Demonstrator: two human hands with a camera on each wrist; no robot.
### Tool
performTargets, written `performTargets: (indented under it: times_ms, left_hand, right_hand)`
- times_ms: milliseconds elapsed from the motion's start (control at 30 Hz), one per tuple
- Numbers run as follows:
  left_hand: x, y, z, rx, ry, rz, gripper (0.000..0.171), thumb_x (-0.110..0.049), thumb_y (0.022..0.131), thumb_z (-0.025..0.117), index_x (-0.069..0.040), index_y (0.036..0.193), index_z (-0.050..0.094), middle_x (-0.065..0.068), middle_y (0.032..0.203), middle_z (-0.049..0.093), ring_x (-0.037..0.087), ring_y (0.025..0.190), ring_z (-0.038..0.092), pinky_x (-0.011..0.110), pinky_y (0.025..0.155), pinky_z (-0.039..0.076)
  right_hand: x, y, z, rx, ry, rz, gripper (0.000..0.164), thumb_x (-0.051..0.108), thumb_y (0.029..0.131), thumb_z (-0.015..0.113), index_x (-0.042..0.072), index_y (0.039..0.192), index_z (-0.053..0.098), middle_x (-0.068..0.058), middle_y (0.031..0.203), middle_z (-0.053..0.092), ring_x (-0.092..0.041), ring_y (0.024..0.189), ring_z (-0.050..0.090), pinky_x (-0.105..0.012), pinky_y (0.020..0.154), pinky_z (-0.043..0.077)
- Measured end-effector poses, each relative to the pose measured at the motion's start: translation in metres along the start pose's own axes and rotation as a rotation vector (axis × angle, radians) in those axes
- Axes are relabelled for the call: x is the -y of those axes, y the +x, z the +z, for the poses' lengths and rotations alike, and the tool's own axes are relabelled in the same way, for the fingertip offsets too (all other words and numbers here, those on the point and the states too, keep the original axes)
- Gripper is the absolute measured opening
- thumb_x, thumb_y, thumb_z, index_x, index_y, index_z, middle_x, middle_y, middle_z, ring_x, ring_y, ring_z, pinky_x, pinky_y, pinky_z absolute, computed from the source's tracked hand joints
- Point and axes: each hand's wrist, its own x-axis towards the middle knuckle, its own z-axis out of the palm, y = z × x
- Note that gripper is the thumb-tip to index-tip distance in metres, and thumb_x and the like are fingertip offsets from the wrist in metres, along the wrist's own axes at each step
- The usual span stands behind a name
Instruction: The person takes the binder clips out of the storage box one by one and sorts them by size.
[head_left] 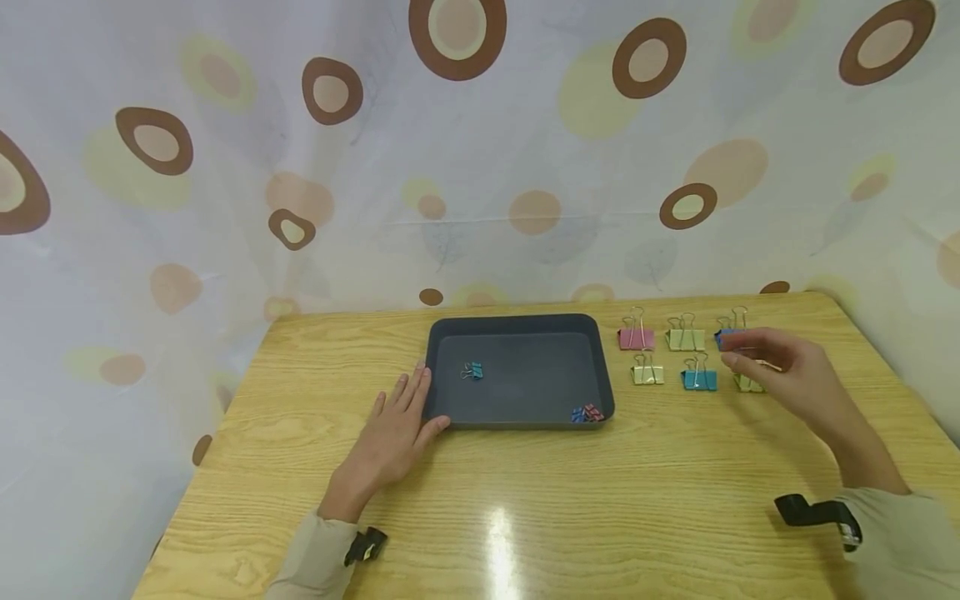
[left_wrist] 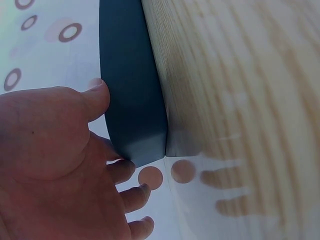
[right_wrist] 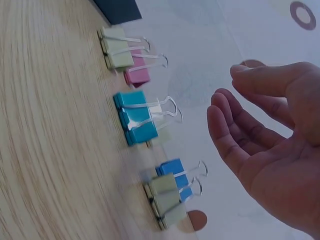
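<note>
My left hand [head_left: 390,437] rests at the left side of a dark grey tray [head_left: 517,423], fingers extended along its edge and thumb by the near corner. Inside the tray lie a small teal binder clip [head_left: 476,372], a small blue binder clip [head_left: 578,415] and a small red one [head_left: 593,412]. My right hand [head_left: 791,375] hovers above the large binder clips on the right, holding nothing, its fingers loosely bent. Below it, a blue clip [right_wrist: 175,172] and an olive clip [right_wrist: 167,200] stand close together, partly hidden by the hand in the head view.
Left of those stand a pink clip [head_left: 636,338], a pale green clip [head_left: 686,339], a pale yellow clip [head_left: 648,374] and a teal clip [head_left: 700,379], handles up. A patterned curtain [head_left: 360,275] hangs behind the wooden table [head_left: 570,508].
</note>
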Motion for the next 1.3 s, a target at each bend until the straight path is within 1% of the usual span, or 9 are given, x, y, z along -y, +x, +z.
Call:
performTargets:
  times_ms: [133,233,433,567,700,867,1067,1167,1300]
  left_hand:
    - [0.001,0.0,0.0,0.0,0.001,0.001,0.078,-0.047,0.11,0.043,0.0,0.163,0.01,0.014,0.171,0.005,0.041,0.155,0.013,0.065,0.12,0.015]
    - [0.001,0.0,0.0,0.002,0.001,-0.002,0.078,-0.047,0.11,0.042,-0.001,0.163,0.01,0.014,0.171,0.005,0.041,0.155,0.013,0.065,0.121,0.015]
    - [0.002,0.001,0.001,0.008,0.008,-0.012,0.079,-0.049,0.109,0.042,-0.001,0.163,0.01,0.013,0.171,0.004,0.04,0.155,0.012,0.064,0.121,0.015]
    - [0.002,0.001,0.001,0.009,0.013,-0.014,0.079,-0.049,0.109,0.042,-0.001,0.163,0.01,0.014,0.171,0.004,0.04,0.155,0.012,0.064,0.121,0.015]
    - [0.002,0.0,0.001,0.006,0.011,-0.016,0.079,-0.048,0.11,0.042,-0.001,0.163,0.01,0.014,0.171,0.005,0.04,0.155,0.012,0.064,0.121,0.016]
    - [0.002,-0.001,0.0,-0.001,0.007,-0.013,0.078,-0.048,0.11,0.042,-0.001,0.163,0.01,0.014,0.171,0.005,0.04,0.155,0.013,0.064,0.121,0.016]
    - [0.001,0.0,-0.001,-0.005,0.009,-0.005,0.078,-0.047,0.11,0.043,0.0,0.163,0.011,0.015,0.171,0.005,0.041,0.155,0.014,0.065,0.12,0.017]
    - [0.001,0.001,0.0,-0.003,0.01,-0.002,0.078,-0.047,0.11,0.043,0.0,0.163,0.011,0.015,0.171,0.005,0.041,0.155,0.014,0.065,0.12,0.017]
    - [0.001,0.001,0.0,0.003,0.015,-0.004,0.078,-0.048,0.11,0.042,0.0,0.163,0.011,0.015,0.171,0.005,0.041,0.155,0.014,0.064,0.12,0.017]
  right_hand:
    - [0.011,0.004,0.013,0.022,0.025,-0.028,0.025,0.004,0.098,0.07,-0.002,0.122,0.069,0.001,0.113,0.073,0.001,0.101,0.067,-0.014,0.076,0.054]
    - [0.016,0.006,0.023,0.04,0.051,-0.042,0.024,-0.001,0.097,0.069,-0.003,0.12,0.07,0.0,0.111,0.073,0.0,0.099,0.067,-0.014,0.079,0.054]
    - [0.021,0.007,0.042,0.131,0.097,-0.123,0.024,-0.003,0.098,0.067,-0.006,0.122,0.067,0.001,0.113,0.071,-0.004,0.1,0.067,-0.015,0.083,0.055]
    - [0.026,0.009,0.056,0.169,0.114,-0.163,0.024,0.0,0.099,0.067,-0.007,0.122,0.067,-0.006,0.112,0.071,-0.009,0.099,0.067,-0.016,0.083,0.055]
    - [0.033,0.01,0.071,0.187,0.122,-0.181,0.023,-0.001,0.099,0.066,-0.008,0.121,0.067,-0.018,0.112,0.069,-0.01,0.1,0.067,-0.018,0.083,0.056]
    - [0.043,0.01,0.092,0.192,0.127,-0.218,0.024,-0.005,0.096,0.068,-0.003,0.12,0.069,-0.018,0.113,0.07,-0.012,0.102,0.069,-0.02,0.085,0.056]
    - [0.052,0.012,0.111,0.199,0.093,-0.264,0.027,-0.002,0.094,0.073,0.003,0.119,0.071,-0.015,0.115,0.07,-0.019,0.105,0.068,-0.023,0.09,0.055]
    - [0.054,0.014,0.119,0.22,0.041,-0.296,0.027,0.0,0.091,0.077,0.008,0.117,0.072,-0.013,0.113,0.072,-0.023,0.103,0.068,-0.031,0.09,0.057]
    - [0.056,0.019,0.127,0.255,-0.055,-0.363,0.029,0.002,0.086,0.083,0.008,0.112,0.073,-0.007,0.109,0.074,-0.023,0.103,0.068,-0.044,0.088,0.058]
